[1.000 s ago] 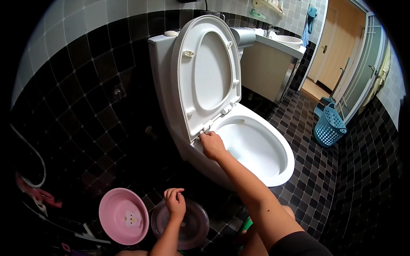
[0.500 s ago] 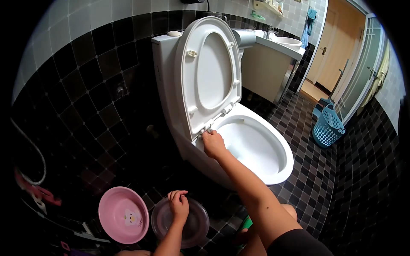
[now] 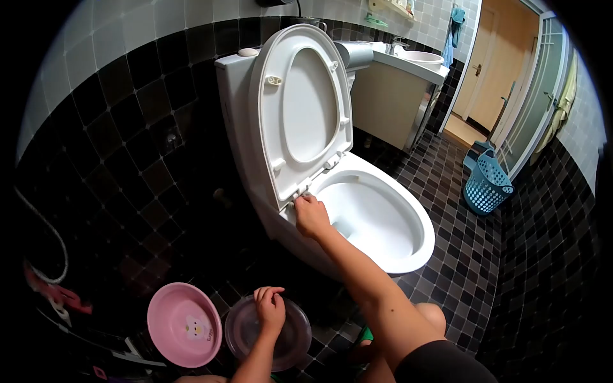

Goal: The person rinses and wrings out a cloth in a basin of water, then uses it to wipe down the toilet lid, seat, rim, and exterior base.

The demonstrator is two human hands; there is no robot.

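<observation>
My right hand (image 3: 311,217) presses on the rear left of the white toilet bowl's rim (image 3: 418,252), close to the seat hinge. Its fingers are bent together, and whatever they may hold is hidden beneath them. Behind it the raised toilet seat and lid (image 3: 271,127) lean back against the tank (image 3: 233,89). My left hand (image 3: 271,309) hovers above a clear plastic basin (image 3: 299,335), its fingers loosely bent with nothing in them. To its left stands a pink basin (image 3: 169,319) with a cartoon animal printed inside.
A blue laundry basket (image 3: 488,188) stands by the glass door (image 3: 539,96). Past the toilet is a vanity cabinet (image 3: 389,102) with a white sink basin (image 3: 421,57). A shower hose (image 3: 60,249) hangs at the left, and dark tiles cover the floor.
My right hand has shifted slightly along the rim near the hinge. The whole view has moved a little; the left hand stays over the clear basin.
</observation>
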